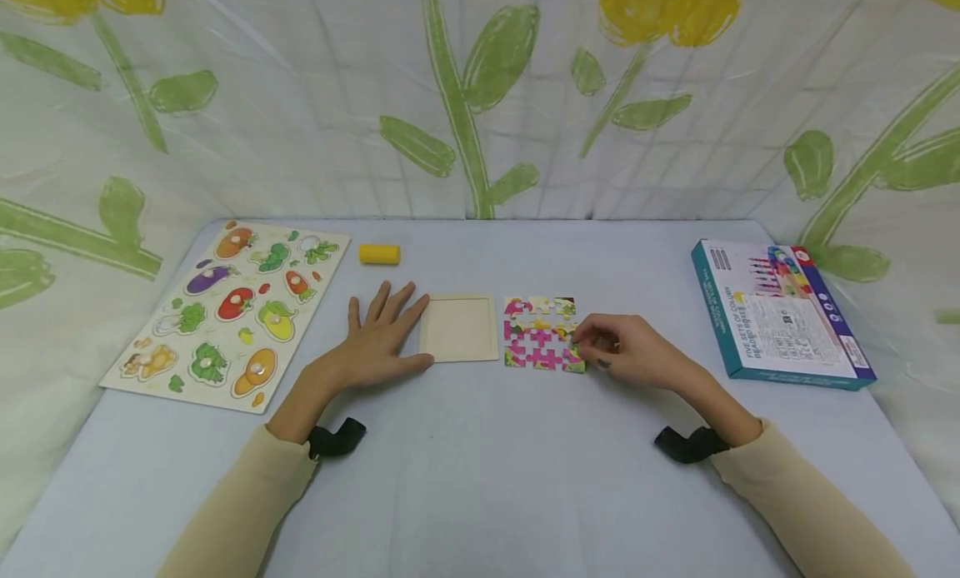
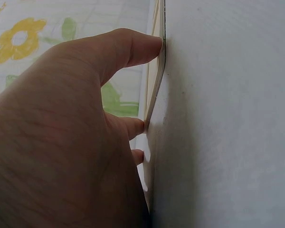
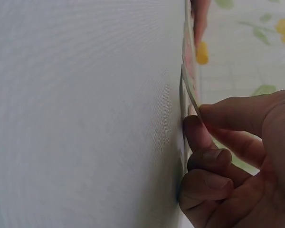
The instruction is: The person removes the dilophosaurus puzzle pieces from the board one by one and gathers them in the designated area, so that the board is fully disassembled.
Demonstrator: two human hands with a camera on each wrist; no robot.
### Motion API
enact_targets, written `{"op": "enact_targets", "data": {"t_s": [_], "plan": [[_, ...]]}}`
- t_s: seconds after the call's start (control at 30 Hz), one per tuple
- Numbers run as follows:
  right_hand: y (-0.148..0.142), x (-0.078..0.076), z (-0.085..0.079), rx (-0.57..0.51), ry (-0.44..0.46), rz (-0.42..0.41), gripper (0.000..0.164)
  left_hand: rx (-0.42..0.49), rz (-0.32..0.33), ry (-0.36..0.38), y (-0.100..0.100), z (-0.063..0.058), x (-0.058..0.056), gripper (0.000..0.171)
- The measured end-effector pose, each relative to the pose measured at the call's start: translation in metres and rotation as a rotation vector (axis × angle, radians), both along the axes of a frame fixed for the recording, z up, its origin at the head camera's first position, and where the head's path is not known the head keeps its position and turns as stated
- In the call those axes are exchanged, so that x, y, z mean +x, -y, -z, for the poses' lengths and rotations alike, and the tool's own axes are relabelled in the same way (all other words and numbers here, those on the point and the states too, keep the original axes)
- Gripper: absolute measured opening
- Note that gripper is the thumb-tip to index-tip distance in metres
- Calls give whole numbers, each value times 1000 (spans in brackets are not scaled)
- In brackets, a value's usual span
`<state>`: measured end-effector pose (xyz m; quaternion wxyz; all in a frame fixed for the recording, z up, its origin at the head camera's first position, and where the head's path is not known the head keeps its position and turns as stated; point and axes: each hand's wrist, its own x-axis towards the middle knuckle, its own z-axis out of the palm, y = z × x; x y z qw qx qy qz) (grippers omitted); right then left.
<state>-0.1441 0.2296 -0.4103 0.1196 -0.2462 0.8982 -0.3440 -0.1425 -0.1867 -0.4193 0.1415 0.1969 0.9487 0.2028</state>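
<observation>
A square pale wooden tray lies in the middle of the table. My left hand is at its left side, fingers spread, with the thumb and a fingertip touching the edge; the left wrist view shows the thumb against the rim. Right of the tray lie colourful jigsaw pieces, arranged in a square with small gaps. At their right edge my right hand pinches a jigsaw piece between thumb and index finger. In the right wrist view this piece is tilted up from the table. The other fingers are curled.
A vegetable peg-puzzle board lies at the left. Behind my left hand is a yellow cylinder. A teal and white box lies at the right. A flower-patterned curtain hangs behind the table.
</observation>
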Motion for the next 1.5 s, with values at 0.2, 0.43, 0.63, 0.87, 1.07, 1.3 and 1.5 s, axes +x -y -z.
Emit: {"op": "enact_targets", "data": {"t_s": [0.2,0.43,0.63,0.87,1.07,1.3,1.5], "plan": [[3,0,-1,28,-4,3,11,-5,-1,-6,1,0,-1,95],[4,-1,0,38,4,8,12,-9,-2,-5,2,2,-2,95],[4,-3,1,39,25,23,13,-8,-2,-7,2,2,-2,95],[3,-4,0,36,38,24,12,-18,0,8,1,3,-2,96],[3,-4,1,43,24,26,12,-15,0,16,1,2,-1,95],[4,-4,3,53,10,31,12,-10,-1,15,1,1,-2,95],[4,-4,2,49,6,37,11,-6,0,10,0,2,-2,95]]}}
